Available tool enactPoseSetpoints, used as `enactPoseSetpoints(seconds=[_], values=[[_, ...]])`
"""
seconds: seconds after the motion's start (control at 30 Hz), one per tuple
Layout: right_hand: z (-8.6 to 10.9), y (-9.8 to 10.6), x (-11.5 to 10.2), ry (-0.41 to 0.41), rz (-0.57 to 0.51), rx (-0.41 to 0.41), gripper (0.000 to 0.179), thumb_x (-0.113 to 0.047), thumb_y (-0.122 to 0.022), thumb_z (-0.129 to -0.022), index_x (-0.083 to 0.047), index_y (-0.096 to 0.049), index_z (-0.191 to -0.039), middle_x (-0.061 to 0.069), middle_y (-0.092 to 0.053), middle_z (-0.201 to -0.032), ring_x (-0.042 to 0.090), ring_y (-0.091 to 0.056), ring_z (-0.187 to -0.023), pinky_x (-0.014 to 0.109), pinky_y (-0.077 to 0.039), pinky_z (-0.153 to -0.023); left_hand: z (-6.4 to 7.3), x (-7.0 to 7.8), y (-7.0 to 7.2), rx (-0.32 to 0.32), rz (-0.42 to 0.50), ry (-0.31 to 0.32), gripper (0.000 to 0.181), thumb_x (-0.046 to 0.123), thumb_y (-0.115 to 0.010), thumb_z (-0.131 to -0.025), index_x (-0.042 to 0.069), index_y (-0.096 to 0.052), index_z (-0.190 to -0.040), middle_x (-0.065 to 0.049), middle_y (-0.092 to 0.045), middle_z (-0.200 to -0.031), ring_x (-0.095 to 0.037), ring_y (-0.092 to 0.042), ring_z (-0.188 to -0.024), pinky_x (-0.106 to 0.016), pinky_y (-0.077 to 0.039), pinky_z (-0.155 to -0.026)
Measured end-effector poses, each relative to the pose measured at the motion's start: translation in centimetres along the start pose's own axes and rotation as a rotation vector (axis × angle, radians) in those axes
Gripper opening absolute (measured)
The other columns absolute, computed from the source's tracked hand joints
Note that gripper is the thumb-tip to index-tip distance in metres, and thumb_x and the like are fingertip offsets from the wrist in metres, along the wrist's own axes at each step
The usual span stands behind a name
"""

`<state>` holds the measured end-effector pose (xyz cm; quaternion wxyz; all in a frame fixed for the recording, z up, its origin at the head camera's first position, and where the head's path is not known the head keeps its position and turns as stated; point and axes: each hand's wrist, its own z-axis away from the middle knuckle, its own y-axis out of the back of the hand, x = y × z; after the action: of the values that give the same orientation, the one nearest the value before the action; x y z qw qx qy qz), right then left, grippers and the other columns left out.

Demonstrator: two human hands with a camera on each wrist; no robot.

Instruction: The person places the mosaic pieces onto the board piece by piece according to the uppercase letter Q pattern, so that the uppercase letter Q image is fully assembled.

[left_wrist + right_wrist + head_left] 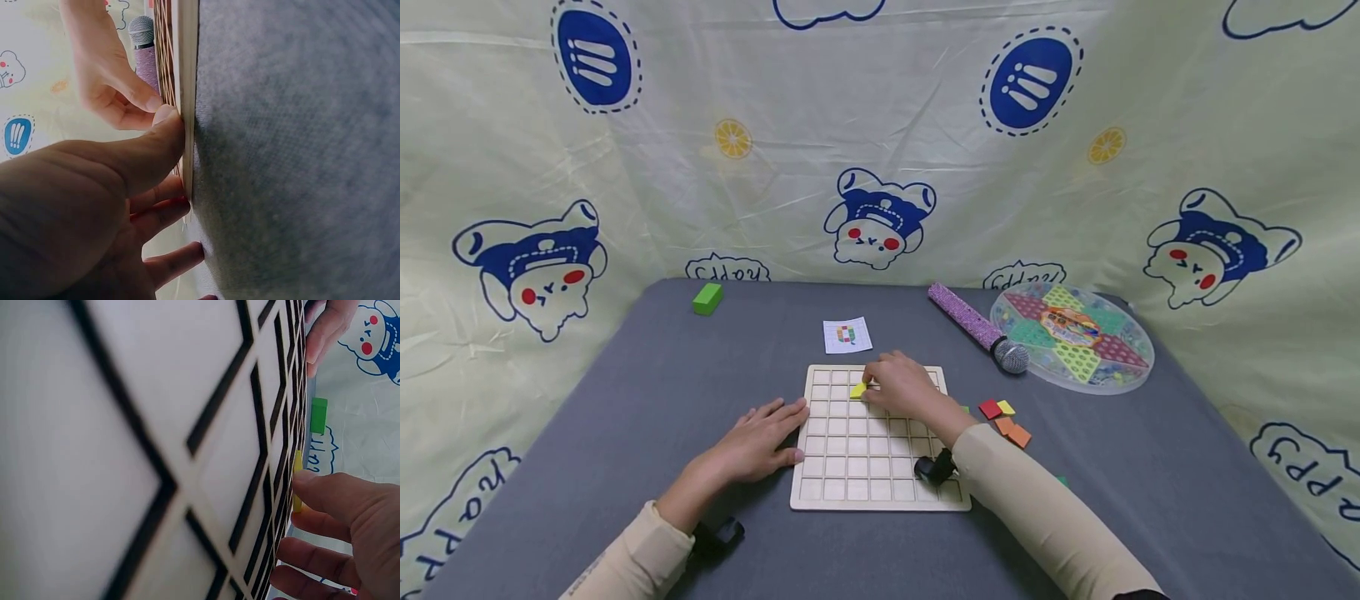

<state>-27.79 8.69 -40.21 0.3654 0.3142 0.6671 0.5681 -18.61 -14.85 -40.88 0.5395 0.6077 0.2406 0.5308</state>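
A pale wooden board (835,492) with a grid of square cells lies on the grey table. My right hand (901,385) is over its upper part and pinches a yellow tile (297,487) between thumb and fingers, right at the board's surface. In the head view part of the yellow tile (858,390) shows beside the fingertips. My left hand (766,440) rests by the board's left edge, fingers spread, with thumb and fingertips touching the side, as the left wrist view shows. A small card (847,336) with a coloured square pattern lies just beyond the board.
Red (989,409), yellow (1006,407) and orange tiles (1018,435) lie right of the board, partly near my right sleeve. Behind them are a purple microphone (966,315) and a round clear box (1120,385). A green block (707,298) stands at the far left.
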Motion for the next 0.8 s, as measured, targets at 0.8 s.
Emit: enactPoseSetpoints(seconds=[0.8], values=[[0.27,-0.08,0.24,-0.013,-0.021,-0.029,0.027,-0.037,-0.071,-0.083,-0.018,-0.07,-0.103,0.001,-0.063,-0.101,0.018,-0.051,-0.089,0.033,-0.046,-0.075,-0.04,-0.05,-0.1,0.0,-0.007,0.003,0.066,0.031,-0.062,-0.09,0.012,-0.035,-0.147,-0.005,-0.031,-0.155,-0.036,-0.021,-0.144,-0.064,-0.017,-0.111]])
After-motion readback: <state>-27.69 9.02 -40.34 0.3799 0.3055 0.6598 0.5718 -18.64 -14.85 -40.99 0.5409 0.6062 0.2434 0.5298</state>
